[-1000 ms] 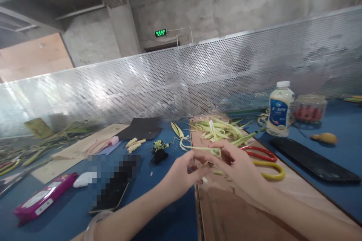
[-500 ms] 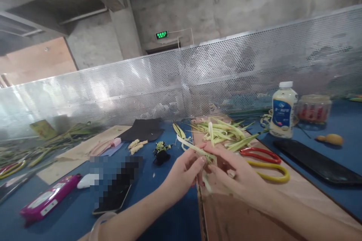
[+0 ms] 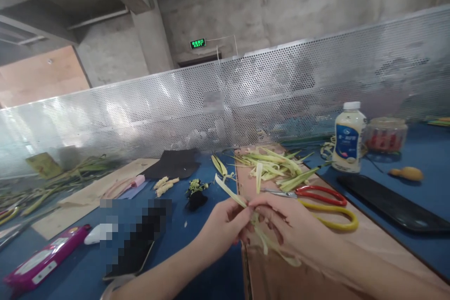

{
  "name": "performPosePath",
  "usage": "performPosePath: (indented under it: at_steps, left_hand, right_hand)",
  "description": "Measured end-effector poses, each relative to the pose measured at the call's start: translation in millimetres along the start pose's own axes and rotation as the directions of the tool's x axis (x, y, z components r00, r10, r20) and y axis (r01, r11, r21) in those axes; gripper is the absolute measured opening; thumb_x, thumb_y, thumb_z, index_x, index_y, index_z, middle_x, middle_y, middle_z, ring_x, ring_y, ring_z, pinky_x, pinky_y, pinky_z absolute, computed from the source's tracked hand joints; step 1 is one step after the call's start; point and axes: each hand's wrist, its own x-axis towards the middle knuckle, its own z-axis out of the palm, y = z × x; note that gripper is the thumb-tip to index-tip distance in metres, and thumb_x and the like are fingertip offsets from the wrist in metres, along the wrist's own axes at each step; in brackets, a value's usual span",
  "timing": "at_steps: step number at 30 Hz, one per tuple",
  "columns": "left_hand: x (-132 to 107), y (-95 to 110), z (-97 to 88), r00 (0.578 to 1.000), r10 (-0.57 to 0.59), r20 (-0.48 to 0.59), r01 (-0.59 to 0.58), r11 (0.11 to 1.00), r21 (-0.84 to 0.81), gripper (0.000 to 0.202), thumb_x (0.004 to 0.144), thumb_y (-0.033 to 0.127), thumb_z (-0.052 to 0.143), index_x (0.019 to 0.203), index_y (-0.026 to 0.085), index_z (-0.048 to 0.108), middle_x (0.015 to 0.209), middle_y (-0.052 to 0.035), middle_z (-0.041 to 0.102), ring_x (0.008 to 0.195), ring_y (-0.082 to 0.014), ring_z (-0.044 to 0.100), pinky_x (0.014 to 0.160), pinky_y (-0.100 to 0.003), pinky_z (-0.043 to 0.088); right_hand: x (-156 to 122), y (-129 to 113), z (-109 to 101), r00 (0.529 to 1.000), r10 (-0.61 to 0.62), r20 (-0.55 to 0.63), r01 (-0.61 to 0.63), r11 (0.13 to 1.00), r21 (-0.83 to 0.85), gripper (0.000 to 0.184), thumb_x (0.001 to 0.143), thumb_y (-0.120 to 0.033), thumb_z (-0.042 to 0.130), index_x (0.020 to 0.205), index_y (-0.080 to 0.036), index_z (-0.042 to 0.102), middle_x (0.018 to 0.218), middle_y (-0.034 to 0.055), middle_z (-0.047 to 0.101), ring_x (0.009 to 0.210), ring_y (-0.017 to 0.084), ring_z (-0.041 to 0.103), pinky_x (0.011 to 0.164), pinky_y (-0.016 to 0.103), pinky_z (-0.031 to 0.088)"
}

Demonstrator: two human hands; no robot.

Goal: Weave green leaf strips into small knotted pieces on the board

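Note:
My left hand (image 3: 221, 229) and my right hand (image 3: 288, 227) meet over the near end of a brown cardboard sheet (image 3: 355, 253). Both pinch pale green leaf strips (image 3: 262, 239); one strip sticks up to the left from my left fingers, others hang curling below my right fingers. Just beyond my hands lie scissors with a red and a yellow handle (image 3: 323, 201), and behind them a pile of green leaf strips (image 3: 274, 164) on the cardboard.
A white bottle (image 3: 348, 138), a clear tub of red things (image 3: 386, 133), a black tray (image 3: 390, 201) and a yellow lump (image 3: 402, 173) stand right. Left on the blue table (image 3: 197, 262): a pink packet (image 3: 38, 262), a phone, black cloth (image 3: 176, 161). A perforated metal screen (image 3: 246, 98) closes the back.
My hands have drawn nearer to me and lifted leaf strips off the cardboard; strips now hang below my right fingers. The scissors lie uncovered beyond my hands.

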Motion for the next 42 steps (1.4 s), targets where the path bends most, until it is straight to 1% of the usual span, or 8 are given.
performPosePath:
  at_steps: [4,10,19,24,27,32,38,42]
  left_hand:
    - [0,1,-0.5,1.000,-0.023,0.007,0.023,0.999,-0.029,0.025,0.078,0.039,0.049,0.074,0.014,0.052,0.051,0.0031,0.051,0.037,-0.0066,0.044,0.036,-0.017,0.030]
    - [-1,6,-0.4,0.992,-0.067,0.106,0.085,0.982,-0.171,0.018,0.075,0.031,0.051,0.069,0.014,0.050,0.049,0.0047,0.049,0.036,-0.0053,0.043,0.035,-0.016,0.028]
    - [-2,11,-0.7,0.980,-0.094,0.178,0.122,0.981,-0.151,0.010,0.071,0.023,0.051,0.068,0.014,0.053,0.050,0.0040,0.049,0.036,-0.0048,0.043,0.036,-0.016,0.027]
    - [-1,9,0.9,0.964,-0.141,0.225,0.188,0.962,-0.200,0.011,0.070,0.023,0.053,0.070,0.013,0.057,0.051,0.0030,0.051,0.037,-0.0047,0.044,0.036,-0.016,0.026]
    - [0,6,1.9,0.967,-0.165,0.196,0.216,0.936,-0.279,0.011,0.070,0.024,0.055,0.070,0.013,0.056,0.051,0.0029,0.051,0.035,-0.0041,0.042,0.035,-0.016,0.024]
    - [5,2,0.8,0.978,-0.185,0.099,0.210,0.888,-0.408,0.020,0.072,0.032,0.059,0.073,0.013,0.054,0.051,0.0020,0.053,0.035,-0.0033,0.041,0.036,-0.015,0.023]
    - [8,-1,-2.0,0.983,-0.183,0.012,0.167,0.862,-0.478,0.021,0.073,0.031,0.060,0.069,0.013,0.051,0.053,0.0036,0.052,0.040,-0.0022,0.040,0.040,-0.014,0.028]
    - [8,1,-2.7,0.980,-0.196,0.038,0.187,0.831,-0.524,0.020,0.073,0.029,0.061,0.069,0.012,0.052,0.056,0.0020,0.053,0.043,-0.0026,0.042,0.044,-0.014,0.031]
  right_hand:
    - [2,1,-8,0.991,-0.126,0.034,0.129,0.987,-0.095,0.022,0.083,-0.013,0.041,0.091,-0.022,0.059,0.083,0.0017,0.065,0.074,0.015,0.059,0.066,0.026,0.045]
    - [6,9,-6,0.967,-0.246,0.067,0.255,0.942,-0.220,0.017,0.081,-0.015,0.045,0.087,-0.019,0.060,0.081,0.0025,0.066,0.075,0.015,0.057,0.067,0.027,0.043]
    - [4,19,-5,0.959,-0.283,0.008,0.268,0.900,-0.345,0.022,0.085,-0.013,0.039,0.085,-0.019,0.060,0.080,0.0034,0.066,0.077,0.018,0.055,0.068,0.029,0.042]
    - [3,18,-1,0.968,-0.249,-0.020,0.222,0.896,-0.383,0.023,0.083,-0.009,0.039,0.082,-0.019,0.060,0.078,0.0037,0.066,0.077,0.019,0.054,0.066,0.030,0.041]
    - [3,17,1,0.976,-0.215,-0.042,0.186,0.915,-0.359,0.018,0.084,-0.013,0.041,0.085,-0.019,0.058,0.081,0.0033,0.064,0.078,0.017,0.055,0.067,0.028,0.041]
    - [1,9,-1,0.993,-0.005,-0.122,-0.028,0.962,-0.271,0.012,0.085,-0.029,0.043,0.082,-0.020,0.051,0.065,-0.0014,0.057,0.054,0.012,0.051,0.050,0.023,0.035]
    - [-2,6,1,0.997,-0.070,0.020,0.073,0.950,-0.304,0.020,0.083,-0.031,0.046,0.068,-0.019,0.052,0.067,0.0004,0.056,0.063,0.014,0.050,0.057,0.025,0.036]
    - [1,11,2,0.996,0.007,0.088,0.004,0.993,-0.122,0.027,0.084,-0.029,0.044,0.061,-0.018,0.052,0.065,0.0002,0.056,0.064,0.014,0.050,0.060,0.025,0.038]
